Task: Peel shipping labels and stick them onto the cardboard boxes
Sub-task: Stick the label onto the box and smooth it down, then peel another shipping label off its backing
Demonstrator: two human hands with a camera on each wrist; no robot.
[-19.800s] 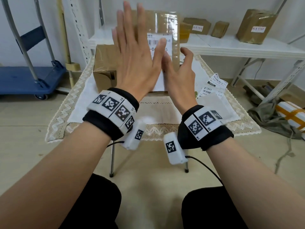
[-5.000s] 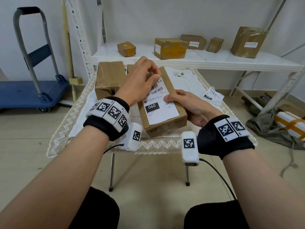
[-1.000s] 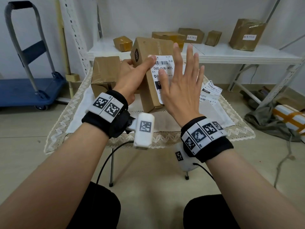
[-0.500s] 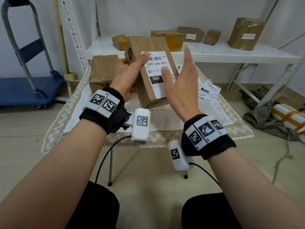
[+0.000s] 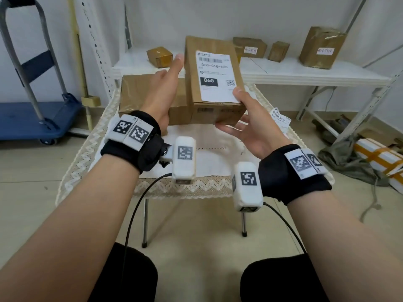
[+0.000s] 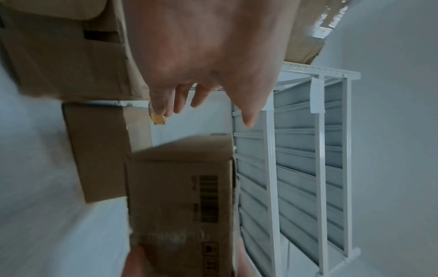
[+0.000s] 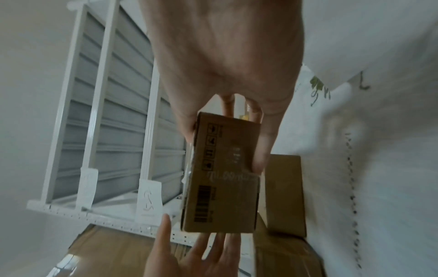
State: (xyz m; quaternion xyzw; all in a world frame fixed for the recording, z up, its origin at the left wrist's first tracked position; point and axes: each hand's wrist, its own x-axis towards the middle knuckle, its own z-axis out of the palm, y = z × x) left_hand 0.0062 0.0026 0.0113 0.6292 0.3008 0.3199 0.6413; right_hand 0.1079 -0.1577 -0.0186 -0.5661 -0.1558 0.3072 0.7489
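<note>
Pinched at its near lower corner by the right hand [image 5: 250, 127], thumb on the shipping label [image 5: 217, 76] and fingers beneath, the cardboard box [image 5: 214, 105] is held above the table [image 5: 87, 153]. Beside it the left hand [image 5: 162, 90] is spread flat, holding nothing. Light, stiff board is judged; edges and corners are best gripped, since the label face looks slick.
</note>
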